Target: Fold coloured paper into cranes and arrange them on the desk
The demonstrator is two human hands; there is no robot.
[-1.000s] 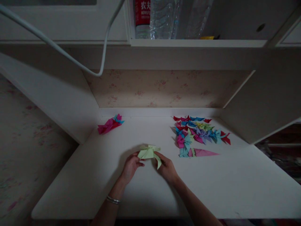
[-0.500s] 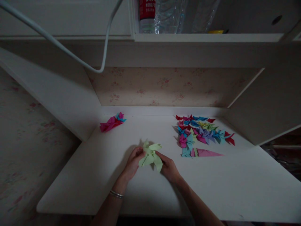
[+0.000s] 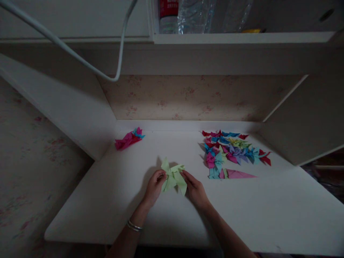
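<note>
Between my hands is a pale green folded paper pinwheel [image 3: 174, 177], its pointed flaps spread out to several sides. My left hand [image 3: 156, 186] pinches its left side between thumb and fingers. On the opposite side my right hand [image 3: 195, 188] grips the paper's right edge. Some of my right fingertips are hidden behind the paper. The pinwheel is held over the white desk [image 3: 172, 222], and I cannot tell whether it touches the surface.
Many-coloured folded paper pieces [image 3: 231, 148] lie in rows at the right, with a pink paper cone [image 3: 239, 174] in front. A small magenta and blue paper pile [image 3: 130, 138] lies back left. Overhead, a white cable [image 3: 88, 64] hangs before a shelf with plastic bottles [image 3: 195, 16].
The pinwheel has turned a little in my hands, and its upper left flap now stands out as a point. My left fingers have shifted their pinch slightly. The view has tilted slightly.
</note>
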